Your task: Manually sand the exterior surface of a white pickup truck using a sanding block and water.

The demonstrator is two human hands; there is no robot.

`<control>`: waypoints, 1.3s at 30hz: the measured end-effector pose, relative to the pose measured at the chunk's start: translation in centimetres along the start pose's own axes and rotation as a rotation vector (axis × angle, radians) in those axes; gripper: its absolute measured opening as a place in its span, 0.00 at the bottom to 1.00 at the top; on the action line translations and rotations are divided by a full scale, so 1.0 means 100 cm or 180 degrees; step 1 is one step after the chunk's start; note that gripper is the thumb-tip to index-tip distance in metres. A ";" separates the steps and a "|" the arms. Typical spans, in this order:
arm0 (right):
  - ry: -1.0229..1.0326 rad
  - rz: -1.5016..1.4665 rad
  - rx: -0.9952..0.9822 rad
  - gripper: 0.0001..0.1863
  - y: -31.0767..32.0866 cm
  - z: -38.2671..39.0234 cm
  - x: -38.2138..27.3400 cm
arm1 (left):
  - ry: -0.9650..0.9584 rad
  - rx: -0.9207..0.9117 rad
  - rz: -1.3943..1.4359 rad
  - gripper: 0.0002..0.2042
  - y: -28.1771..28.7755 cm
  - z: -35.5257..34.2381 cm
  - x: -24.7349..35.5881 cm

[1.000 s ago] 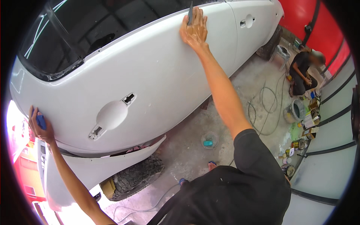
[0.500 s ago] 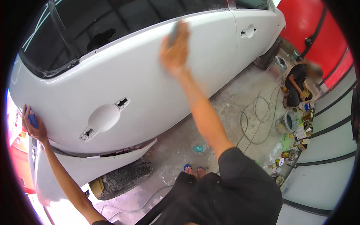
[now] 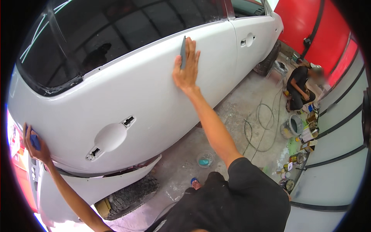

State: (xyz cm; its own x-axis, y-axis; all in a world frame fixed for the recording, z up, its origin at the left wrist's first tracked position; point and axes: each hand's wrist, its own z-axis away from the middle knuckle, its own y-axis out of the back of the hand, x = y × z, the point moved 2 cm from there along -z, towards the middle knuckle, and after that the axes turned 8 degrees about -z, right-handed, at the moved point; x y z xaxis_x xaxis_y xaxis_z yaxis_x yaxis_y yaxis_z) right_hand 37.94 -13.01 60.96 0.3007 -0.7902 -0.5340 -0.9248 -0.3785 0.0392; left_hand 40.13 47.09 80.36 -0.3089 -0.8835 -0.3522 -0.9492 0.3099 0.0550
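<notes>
My right hand (image 3: 186, 65) lies on the white car door (image 3: 162, 116) just below the window, holding a thin grey pad (image 3: 183, 52) flat beneath its fingers. My left hand (image 3: 36, 145) rests at the left edge of the same door, its fingers round a small blue block (image 3: 35, 142). Between them, lower on the door, is an oval handle recess (image 3: 110, 137) with open slots at both ends and no handle fitted. Below the door, a white curved panel (image 3: 96, 187) hangs apart from the body above a tyre (image 3: 133, 195).
A clear tub (image 3: 205, 159) with a turquoise object sits on the floor by my feet. A hose (image 3: 251, 131) lies coiled to the right. A person (image 3: 299, 87) in dark clothes crouches beside a bucket (image 3: 291, 127) and several cans (image 3: 296, 157) along the wall (image 3: 332, 174).
My right hand with the grey pad has moved left and down along the door. My left hand stays at the door's edge. The view has shifted slightly.
</notes>
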 end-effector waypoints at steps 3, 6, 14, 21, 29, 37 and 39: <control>-0.0139 0.0164 -0.0036 0.33 0.027 -0.044 0.046 | 0.0214 0.0109 -0.0459 0.12 -0.012 0.006 -0.004; -0.1248 0.0146 0.0211 0.33 0.051 -0.098 0.100 | 0.1131 0.0321 -0.0388 0.17 -0.024 0.006 0.031; -0.0666 -0.0139 -0.0144 0.34 0.047 -0.077 0.087 | 0.0266 -0.0276 -0.0203 0.14 -0.047 -0.019 0.210; -0.0056 -0.0394 -0.0300 0.35 0.034 -0.036 0.052 | -0.0582 -0.1020 0.1154 0.08 -0.146 -0.107 0.426; -0.0490 0.0043 -0.0140 0.33 0.047 -0.081 0.087 | -0.0723 -0.2179 0.1474 0.10 -0.223 -0.235 0.612; -0.0637 0.0244 -0.0163 0.33 0.067 -0.105 0.133 | -0.0503 -0.2067 0.1211 0.11 -0.182 -0.202 0.557; -0.0747 -0.0034 0.0065 0.34 0.064 -0.105 0.123 | -0.0244 -0.1875 0.0961 0.13 -0.147 -0.180 0.491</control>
State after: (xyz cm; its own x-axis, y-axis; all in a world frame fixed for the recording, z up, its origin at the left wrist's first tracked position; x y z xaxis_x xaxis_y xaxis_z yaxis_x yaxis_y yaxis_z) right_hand 38.16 -30.17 63.50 0.2503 -0.6514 -0.7163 -0.9271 -0.3745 0.0166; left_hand 37.83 -7.20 79.07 -0.5817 -0.7538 -0.3057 -0.7029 0.2767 0.6553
